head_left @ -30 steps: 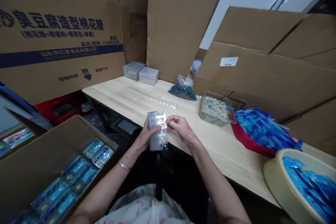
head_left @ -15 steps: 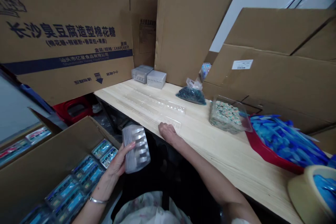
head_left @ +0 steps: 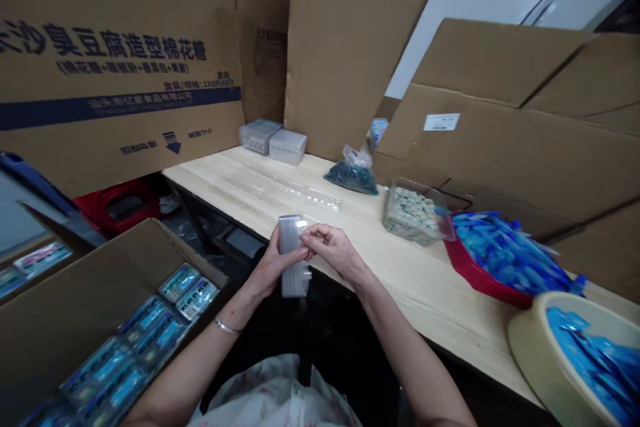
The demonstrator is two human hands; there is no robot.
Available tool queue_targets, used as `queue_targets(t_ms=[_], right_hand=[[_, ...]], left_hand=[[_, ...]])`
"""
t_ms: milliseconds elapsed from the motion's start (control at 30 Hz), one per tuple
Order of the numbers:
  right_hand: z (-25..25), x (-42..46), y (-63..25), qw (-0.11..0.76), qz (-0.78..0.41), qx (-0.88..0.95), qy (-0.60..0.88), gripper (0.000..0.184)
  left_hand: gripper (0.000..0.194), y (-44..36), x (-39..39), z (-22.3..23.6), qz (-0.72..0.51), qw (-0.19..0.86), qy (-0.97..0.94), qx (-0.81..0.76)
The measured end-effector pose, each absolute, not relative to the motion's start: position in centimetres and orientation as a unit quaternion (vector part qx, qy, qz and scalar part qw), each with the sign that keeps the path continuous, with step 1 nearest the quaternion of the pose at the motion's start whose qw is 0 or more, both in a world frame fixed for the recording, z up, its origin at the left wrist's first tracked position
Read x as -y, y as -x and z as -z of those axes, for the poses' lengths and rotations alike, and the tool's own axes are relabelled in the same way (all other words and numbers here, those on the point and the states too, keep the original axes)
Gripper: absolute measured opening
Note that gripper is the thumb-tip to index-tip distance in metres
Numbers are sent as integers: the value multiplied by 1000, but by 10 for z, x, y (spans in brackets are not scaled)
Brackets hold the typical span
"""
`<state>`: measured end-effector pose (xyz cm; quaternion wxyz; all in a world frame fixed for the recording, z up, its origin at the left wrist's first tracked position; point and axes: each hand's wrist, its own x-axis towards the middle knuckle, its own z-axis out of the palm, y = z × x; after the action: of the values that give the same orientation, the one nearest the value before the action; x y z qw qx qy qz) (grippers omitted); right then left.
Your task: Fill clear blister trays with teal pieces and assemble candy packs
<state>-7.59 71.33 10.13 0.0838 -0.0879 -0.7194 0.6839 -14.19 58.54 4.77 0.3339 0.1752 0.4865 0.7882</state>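
My left hand point(head_left: 269, 263) is wrapped round a stack of clear plastic blister trays point(head_left: 293, 281), held upright on edge over the near edge of the table. My right hand point(head_left: 336, 251) is at the stack's right side, its thumb and fingers pinched on the edge of a tray; the fingertips partly hide that spot. Beyond the hands, rows of clear plastic trays point(head_left: 310, 197) lie flat on the wooden table point(head_left: 380, 267).
Stacked clear trays point(head_left: 288, 147) stand at the back. Rightward are a bag of dark packets point(head_left: 352, 177), a clear bin of small packets point(head_left: 413, 215), a red basin point(head_left: 480, 280) of blue pieces and a cream tub point(head_left: 530, 340). A carton point(head_left: 165, 240) of packaged boxes stands left.
My right hand has lifted off the table and come to the tray stack. My left hand has brought the stack up and right, turning it edge-on. The view has shifted slightly right.
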Motion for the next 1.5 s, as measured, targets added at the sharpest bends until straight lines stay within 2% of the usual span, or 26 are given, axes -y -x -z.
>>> queue_targets(t_ms=[200,333,400,467,567,667,733,900,1167,1367,1500], right_hand=[[-90,-731,60,130,-688,706,107,25],[-96,-754,40,179,-671,709,120,21],[-105,-773,25,205,-625,742,129,17],[-113,-793,12,229,-526,808,137,12],[-109,-819,8,203,-259,937,113,11],[-82,-835,25,51,-7,994,96,21],[-60,-842,39,-25,61,992,104,26],[-26,-853,59,-48,75,990,108,27],[-17,-858,62,-10,35,991,128,26],[-19,-879,100,47,-25,986,159,37],[-16,-896,144,55,-67,977,194,42]], left_hand=[[70,130,-607,-54,-781,327,-200,-493],[64,130,-605,-53,-786,367,-162,-470],[62,134,-599,-50,-785,388,-123,-467],[62,140,-591,-46,-778,396,-85,-479],[63,145,-582,-42,-771,393,-58,-498],[62,144,-579,-43,-770,397,-54,-497],[61,141,-579,-43,-767,403,-50,-497],[63,140,-574,-40,-750,426,-50,-504],[69,148,-559,-36,-739,430,-34,-518],[70,145,-567,-40,-745,448,-39,-493],[69,139,-575,-44,-750,460,-51,-472]])
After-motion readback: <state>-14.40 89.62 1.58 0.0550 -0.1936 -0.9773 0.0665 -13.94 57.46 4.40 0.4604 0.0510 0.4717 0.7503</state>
